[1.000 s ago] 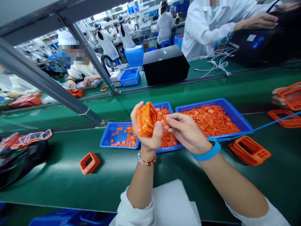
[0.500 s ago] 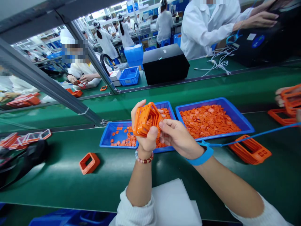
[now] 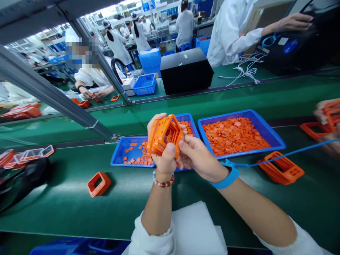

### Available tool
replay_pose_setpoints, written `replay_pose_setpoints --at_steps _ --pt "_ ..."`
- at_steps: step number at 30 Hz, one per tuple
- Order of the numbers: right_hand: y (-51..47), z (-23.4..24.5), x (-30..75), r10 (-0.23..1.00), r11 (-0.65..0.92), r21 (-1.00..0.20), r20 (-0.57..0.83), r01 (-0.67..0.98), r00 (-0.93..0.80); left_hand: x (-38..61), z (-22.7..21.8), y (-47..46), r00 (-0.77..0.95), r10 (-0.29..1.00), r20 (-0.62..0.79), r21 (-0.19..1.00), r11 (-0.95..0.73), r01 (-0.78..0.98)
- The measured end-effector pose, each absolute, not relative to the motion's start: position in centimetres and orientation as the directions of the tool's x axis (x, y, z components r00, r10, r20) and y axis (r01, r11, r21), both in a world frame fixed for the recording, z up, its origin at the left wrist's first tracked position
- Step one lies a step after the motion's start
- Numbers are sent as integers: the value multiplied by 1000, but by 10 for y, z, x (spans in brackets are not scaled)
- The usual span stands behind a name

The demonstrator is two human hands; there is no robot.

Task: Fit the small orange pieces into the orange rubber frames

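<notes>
Factory floor: green workbench, white-coated workers.

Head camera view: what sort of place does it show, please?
Probably a factory assembly line: a long green bench, a blue tray of small orange parts, and people in white coats.

Green bench under blue bins, orange frames

No text is legible, even on the blue oval and white label of the black case.
</notes>
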State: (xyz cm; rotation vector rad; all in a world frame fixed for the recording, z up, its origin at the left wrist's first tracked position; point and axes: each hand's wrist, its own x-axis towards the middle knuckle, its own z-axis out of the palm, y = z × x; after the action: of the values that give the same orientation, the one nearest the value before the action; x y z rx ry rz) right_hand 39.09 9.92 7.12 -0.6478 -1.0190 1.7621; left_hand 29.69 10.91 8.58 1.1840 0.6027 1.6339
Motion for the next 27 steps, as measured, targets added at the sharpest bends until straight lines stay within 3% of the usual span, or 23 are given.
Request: replay_pose_setpoints --at_steps 4,8,14,19,27 --pt "97 76 393 914 -135 -871 74 -473 -398 297 86 107 -73 850 522 748 -497 -439" --pt "92 85 398 939 -30 -939 92 -344 -333 296 92 111 64 898 436 745 -320 -585" --pt "80 90 402 957 172 -971 205 -165 -207 285 105 113 182 949 257 877 -150 -457" --pt "76 90 399 944 247 -966 257 -73 -208 280 106 113 267 929 257 880 -110 -463" --pt "75 91 400 943 253 -964 264 -79 -202 281 105 115 221 941 257 891 -143 -430"
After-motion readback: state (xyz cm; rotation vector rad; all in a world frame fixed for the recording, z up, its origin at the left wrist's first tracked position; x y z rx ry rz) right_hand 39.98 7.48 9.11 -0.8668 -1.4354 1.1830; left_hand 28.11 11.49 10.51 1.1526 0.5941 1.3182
